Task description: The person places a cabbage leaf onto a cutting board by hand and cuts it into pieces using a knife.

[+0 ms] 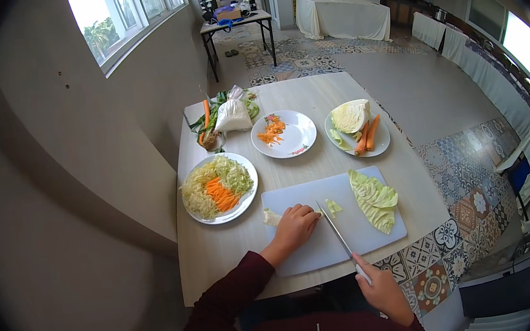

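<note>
A black-legged table (262,16) is bearing a cardboard box (228,15). Beneath this table, dark slippers (234,52) are lying on the floor (411,82); left of the table, a window (124,22) is letting in daylight; right of that same table, a white-draped table (343,20) is standing.

Counter (213,255) is pretty loaded: board (315,247) up front, left plate (253,197), middle plate (299,137), right plate (381,145), bag (233,118) and veg (206,115) clumped back-left.
</note>
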`<state>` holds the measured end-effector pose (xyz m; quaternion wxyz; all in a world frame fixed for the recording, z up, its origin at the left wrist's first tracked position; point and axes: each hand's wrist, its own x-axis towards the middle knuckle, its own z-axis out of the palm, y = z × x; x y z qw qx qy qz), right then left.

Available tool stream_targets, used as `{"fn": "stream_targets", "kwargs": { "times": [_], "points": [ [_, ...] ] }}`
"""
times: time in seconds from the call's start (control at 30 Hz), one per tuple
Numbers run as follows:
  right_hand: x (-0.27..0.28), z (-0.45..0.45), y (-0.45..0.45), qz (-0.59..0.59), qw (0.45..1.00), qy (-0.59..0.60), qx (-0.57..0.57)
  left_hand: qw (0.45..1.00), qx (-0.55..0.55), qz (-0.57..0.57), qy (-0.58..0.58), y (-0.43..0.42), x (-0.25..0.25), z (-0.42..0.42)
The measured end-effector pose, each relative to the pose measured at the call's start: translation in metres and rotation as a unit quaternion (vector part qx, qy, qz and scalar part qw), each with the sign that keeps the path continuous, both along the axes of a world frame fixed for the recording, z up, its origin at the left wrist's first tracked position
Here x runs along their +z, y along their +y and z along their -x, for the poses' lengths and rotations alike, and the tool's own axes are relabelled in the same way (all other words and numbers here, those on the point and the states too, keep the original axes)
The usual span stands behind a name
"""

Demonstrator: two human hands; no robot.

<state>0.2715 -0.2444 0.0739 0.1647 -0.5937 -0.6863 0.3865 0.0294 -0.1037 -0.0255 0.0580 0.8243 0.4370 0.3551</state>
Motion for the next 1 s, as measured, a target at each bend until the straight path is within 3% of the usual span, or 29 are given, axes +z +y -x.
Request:
{"fn": "stream_targets", "kwargs": {
  "times": [0.37,0.6,0.8,1.0],
  "points": [
    [0.001,0.003,0.003,0.015,1.000,-0.013,-0.011,1.000,-0.016,0.021,-0.003,-0.001,0.001,0.001],
    [-0.022,-0.005,0.004,-0.113,0.993,0.018,0.022,0.999,-0.018,-0.001,-0.040,0.004,-0.003,-0.003],
    [-0.016,-0.008,0.004,-0.093,0.996,0.005,-0.011,1.000,-0.028,0.007,0.000,0.019,-0.002,-0.009],
    [-0.012,-0.003,0.003,-0.100,0.995,0.028,0.001,0.999,-0.031,0.013,-0.035,0.016,-0.001,-0.010]
  ]
}}
